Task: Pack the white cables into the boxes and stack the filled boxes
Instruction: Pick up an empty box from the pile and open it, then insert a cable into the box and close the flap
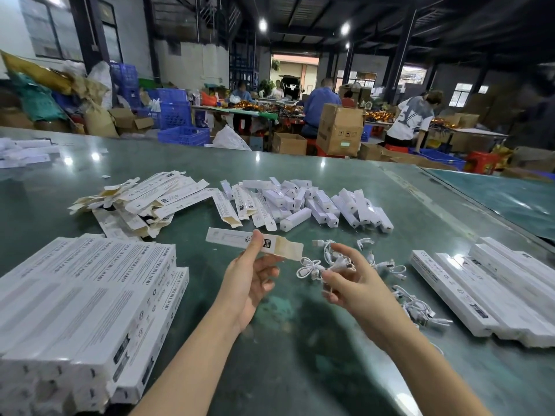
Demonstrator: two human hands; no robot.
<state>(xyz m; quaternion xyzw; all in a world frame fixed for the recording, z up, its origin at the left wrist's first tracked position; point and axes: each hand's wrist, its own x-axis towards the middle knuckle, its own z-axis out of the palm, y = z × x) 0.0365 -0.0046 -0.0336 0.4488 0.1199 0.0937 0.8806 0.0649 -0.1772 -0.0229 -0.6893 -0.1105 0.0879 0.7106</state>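
Hands meet above the green table [300,370]: the left hand [250,279] pinches an open-ended box [255,243], the right hand [350,283] pinches a coiled white cable [312,270] just beside its mouth. Keeping the coil tight should ease insertion.

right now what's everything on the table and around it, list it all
held box: one, white, open flap, above table centre
held cable: one, white, coiled, centre
loose cables: several, white, right of centre
stacked boxes: many, white, near left
row of boxes: several, white, near right
flat boxes: pile, white and tan, far left
small boxes: pile, white, far centre
table: one, green
crates: several, blue, background
left hand: pinches held box
right hand: pinches held cable
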